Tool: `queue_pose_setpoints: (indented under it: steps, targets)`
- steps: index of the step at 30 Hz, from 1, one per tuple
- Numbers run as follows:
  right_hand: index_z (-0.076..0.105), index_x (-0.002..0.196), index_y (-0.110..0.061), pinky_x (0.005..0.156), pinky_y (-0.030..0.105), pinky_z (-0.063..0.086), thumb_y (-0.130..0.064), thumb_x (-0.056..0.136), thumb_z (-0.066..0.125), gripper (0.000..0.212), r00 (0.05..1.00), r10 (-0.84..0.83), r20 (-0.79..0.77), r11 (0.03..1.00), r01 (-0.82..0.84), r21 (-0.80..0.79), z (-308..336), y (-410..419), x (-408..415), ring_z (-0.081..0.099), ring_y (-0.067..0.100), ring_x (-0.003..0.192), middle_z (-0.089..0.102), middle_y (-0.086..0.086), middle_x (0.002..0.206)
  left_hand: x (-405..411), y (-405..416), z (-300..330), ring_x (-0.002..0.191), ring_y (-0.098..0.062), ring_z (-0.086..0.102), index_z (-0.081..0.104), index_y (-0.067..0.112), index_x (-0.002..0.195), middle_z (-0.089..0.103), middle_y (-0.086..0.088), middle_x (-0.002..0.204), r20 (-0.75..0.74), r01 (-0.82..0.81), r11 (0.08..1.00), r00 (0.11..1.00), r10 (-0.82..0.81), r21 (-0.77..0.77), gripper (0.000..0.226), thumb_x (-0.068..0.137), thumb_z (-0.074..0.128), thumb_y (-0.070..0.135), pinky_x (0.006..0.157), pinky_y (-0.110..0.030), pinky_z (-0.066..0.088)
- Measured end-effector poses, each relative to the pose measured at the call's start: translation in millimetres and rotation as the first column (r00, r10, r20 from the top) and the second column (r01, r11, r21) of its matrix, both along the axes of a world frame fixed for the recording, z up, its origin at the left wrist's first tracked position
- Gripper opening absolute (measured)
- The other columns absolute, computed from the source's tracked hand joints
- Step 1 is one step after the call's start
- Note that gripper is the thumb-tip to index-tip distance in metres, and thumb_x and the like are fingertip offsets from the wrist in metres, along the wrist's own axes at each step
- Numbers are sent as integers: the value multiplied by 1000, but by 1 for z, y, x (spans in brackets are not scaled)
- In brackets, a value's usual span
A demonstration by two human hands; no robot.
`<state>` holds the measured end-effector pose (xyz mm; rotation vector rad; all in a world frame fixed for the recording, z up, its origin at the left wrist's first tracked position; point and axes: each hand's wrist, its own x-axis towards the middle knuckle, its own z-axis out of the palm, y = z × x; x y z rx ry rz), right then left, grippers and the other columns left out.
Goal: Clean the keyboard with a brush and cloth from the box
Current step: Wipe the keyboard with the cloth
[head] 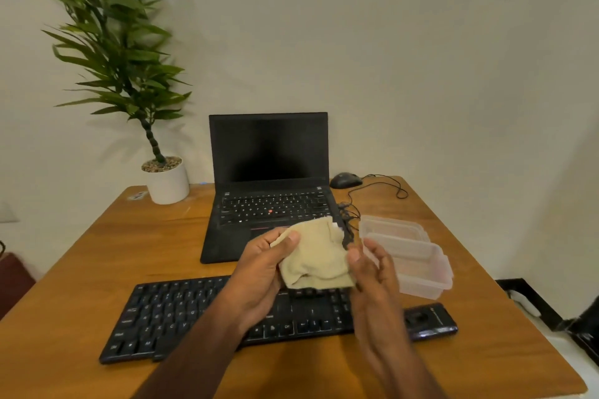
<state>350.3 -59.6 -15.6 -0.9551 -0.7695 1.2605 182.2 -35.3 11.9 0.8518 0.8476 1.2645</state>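
Both hands hold cloth — above wooden desk.

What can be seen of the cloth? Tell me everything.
The cloth is beige and soft, like terry towelling, crumpled into loose folds. It is held in the air above the black keyboard, in front of the laptop. The left hand grips its left edge under the thumb; the right hand holds its right side.
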Motion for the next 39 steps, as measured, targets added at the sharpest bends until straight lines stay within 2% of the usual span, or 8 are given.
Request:
queue_pose_setpoints:
  steps: [3, 6, 13, 19, 23, 28, 32, 39]
  targets:
    - [63, 128, -18, 103, 45, 49, -42, 81, 70, 54, 894, 121, -432, 986, -157, -48, 7, -19, -41, 63, 32, 122, 70, 11, 127, -4, -7, 5, 112, -35, 66, 63, 0, 121, 70, -21, 117, 101, -59, 998, 993, 59, -2, 32, 94, 59, 16, 91, -48, 57]
    - [62, 130, -15, 102, 41, 53, -33, 90, 59, 45, 857, 180, -483, 974, -225, -38, 15, -26, -74, 67, 27, 118, 71, 12, 124, -20, -17, -1, 104, -33, 69, 68, 3, 110, 73, -17, 107, -160, -106, 991, 980, 118, 78, 18, 93, 64, 8, 85, -44, 59]
    - [66, 115, -26, 82, 35, 58, -17, 97, 62, 21, 991, -11, -136, 988, -10, -155, 0, -21, -97, 75, 14, 97, 79, -5, 102, -113, -47, -22, 93, -6, 68, 66, 28, 110, 72, 9, 99, -662, -170, 949, 683, 308, 267, 46, 72, 81, 49, 76, -25, 56]
    - [66, 103, -35, 84, 32, 57, -17, 93, 68, 20, 990, 10, 144, 996, 4, -92, -25, -30, -107, 72, 5, 96, 77, -17, 97, -227, -60, -73, 134, -23, 41, 32, 48, 145, 42, 7, 148, -934, -224, 963, 287, 212, 149, 113, 47, 64, 95, 113, -55, 34]
    - [66, 98, -38, 64, 11, 53, -25, 95, 66, 13, 919, -25, 394, 1000, 30, -6, -44, -34, -119, 69, -8, 88, 73, -24, 86, -250, -65, -92, 143, -24, 25, 14, 48, 153, 33, 14, 154, -968, -67, 998, 249, 25, 9, 128, 46, 63, 96, 121, -46, 15]
    - [70, 99, -34, 69, 18, 54, -26, 97, 65, 10, 887, -67, 457, 997, 76, -2, -54, -32, -120, 70, -3, 86, 74, -19, 91, -263, -68, -101, 135, -19, 40, 28, 64, 139, 43, 19, 144, -897, -114, 989, 420, 139, 100, 113, 41, 82, 83, 111, -52, 39]
    - [68, 99, -36, 81, 31, 55, -24, 98, 65, 13, 894, -77, 441, 996, 86, 1, -47, -23, -125, 69, 3, 95, 74, -14, 100, -267, -81, -100, 144, -16, 18, 13, 51, 151, 23, 19, 156, -960, -33, 994, 255, 113, 108, 136, 37, 76, 90, 120, -49, 17]
    - [71, 111, -22, 73, 9, 50, -10, 98, 62, 20, 697, -56, 715, 965, -145, 217, -15, 7, -196, 62, -12, 88, 67, -18, 100, -268, -84, -92, 145, -5, 19, 12, 38, 155, 25, 15, 159, -990, 43, 995, 117, 85, 90, 142, 36, 60, 100, 123, -46, -7]
